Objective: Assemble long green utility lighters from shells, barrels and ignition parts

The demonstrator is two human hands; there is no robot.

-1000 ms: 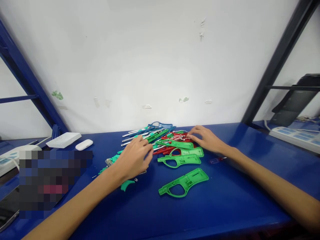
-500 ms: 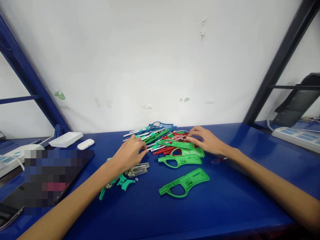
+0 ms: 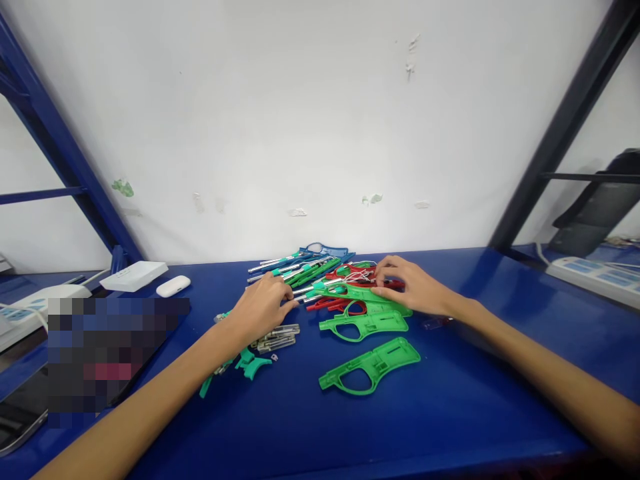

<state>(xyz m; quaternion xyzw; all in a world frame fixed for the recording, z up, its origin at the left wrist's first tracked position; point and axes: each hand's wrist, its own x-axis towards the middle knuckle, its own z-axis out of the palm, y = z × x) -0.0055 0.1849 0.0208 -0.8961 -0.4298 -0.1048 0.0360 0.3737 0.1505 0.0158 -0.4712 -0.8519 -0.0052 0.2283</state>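
Many green, red and blue plastic casings (image 3: 367, 324) lay piled toward the back edge of the counter (image 3: 450, 407). Your left hand (image 3: 265, 303) curled beside metal rods (image 3: 306, 291), its grip unclear; your right hand (image 3: 407, 285), loosely open, touched a green casing (image 3: 354, 293). Your left forearm (image 3: 165, 387) partly hid metal parts (image 3: 278, 339). Markings on the back-left white box (image 3: 134, 276) were unreadable.

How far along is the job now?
The nearest green shell lies open and apart, so it looks dealt with. The right hand touches another green shell; the left hand is at the metal tubes, grip unclear. Red parts and blue parts, jumbled behind, seem left.
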